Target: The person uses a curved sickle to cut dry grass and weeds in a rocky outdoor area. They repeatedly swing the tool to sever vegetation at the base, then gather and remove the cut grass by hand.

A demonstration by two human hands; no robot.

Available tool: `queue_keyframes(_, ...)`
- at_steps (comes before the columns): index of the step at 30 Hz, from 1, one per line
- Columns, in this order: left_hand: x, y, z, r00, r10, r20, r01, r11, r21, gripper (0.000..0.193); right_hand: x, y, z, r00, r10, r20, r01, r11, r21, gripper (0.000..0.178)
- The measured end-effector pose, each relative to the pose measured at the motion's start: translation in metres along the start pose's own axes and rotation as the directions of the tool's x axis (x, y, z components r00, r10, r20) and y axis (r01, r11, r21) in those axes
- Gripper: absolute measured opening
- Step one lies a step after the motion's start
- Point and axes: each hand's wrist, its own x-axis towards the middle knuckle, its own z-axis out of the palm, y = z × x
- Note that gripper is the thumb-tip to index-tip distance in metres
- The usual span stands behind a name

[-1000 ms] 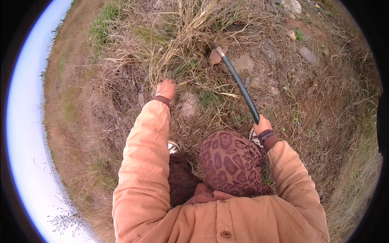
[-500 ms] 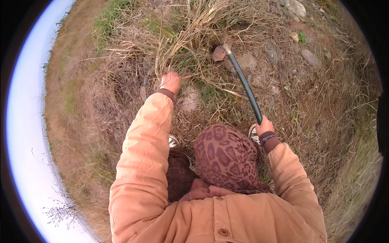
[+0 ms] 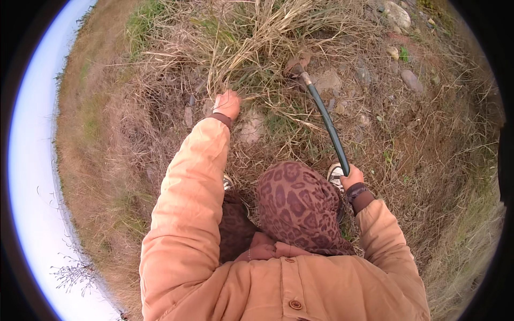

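Note:
A tall clump of dry, straw-coloured grass (image 3: 241, 56) with some green blades stands ahead of me. My left hand (image 3: 228, 104) is closed around stems low on the clump's near left side. On the right, my right hand (image 3: 352, 176) grips the lower end of a long green-handled tool (image 3: 327, 122). Its handle curves forward and left to a metal collar beside the clump's right edge. Past the collar, the tool's head is brownish and blends into soil and stones, so I cannot tell whether it is a sickle or a hoe.
Flat stones lie around the clump, among them a pale stone (image 3: 327, 80) by the tool's collar and another stone (image 3: 251, 128) near my left hand. My shoe (image 3: 335, 175) is close behind my right hand. My patterned knee (image 3: 297, 203) rises between my arms.
The tool's collar end has moved slightly right and nearer to me, and my right hand has come down a little. My left hand stays on the stems, shifted slightly.

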Motion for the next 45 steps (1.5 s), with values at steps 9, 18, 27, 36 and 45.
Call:
queue_keyframes(9,0.001,0.001,-0.014,0.999,-0.003,0.041,0.005,0.998,-0.055,0.013,0.024,-0.042,0.009,0.997,0.071,0.034,-0.069,0.996,-0.054,0.026)
queue_keyframes(18,0.0,0.004,-0.01,0.997,-0.002,0.073,0.008,0.998,-0.07,0.011,-0.024,0.004,0.0,0.999,-0.037,-0.039,0.034,0.998,-0.056,0.029)
queue_keyframes(27,-0.002,0.002,-0.022,1.0,0.026,0.013,-0.025,0.995,-0.097,0.011,-0.008,-0.031,0.015,0.994,-0.111,-0.008,0.11,0.974,0.197,0.025)
queue_keyframes(36,-0.004,-0.006,-0.014,0.999,0.035,0.015,-0.034,0.997,-0.073,0.013,0.022,-0.071,-0.004,0.995,0.06,0.079,-0.048,0.987,-0.152,0.028)
queue_keyframes(45,-0.001,0.005,-0.012,0.986,0.043,0.162,-0.033,0.997,-0.068,0.018,-0.089,0.043,-0.039,0.997,0.039,-0.063,-0.041,0.999,-0.034,0.027)
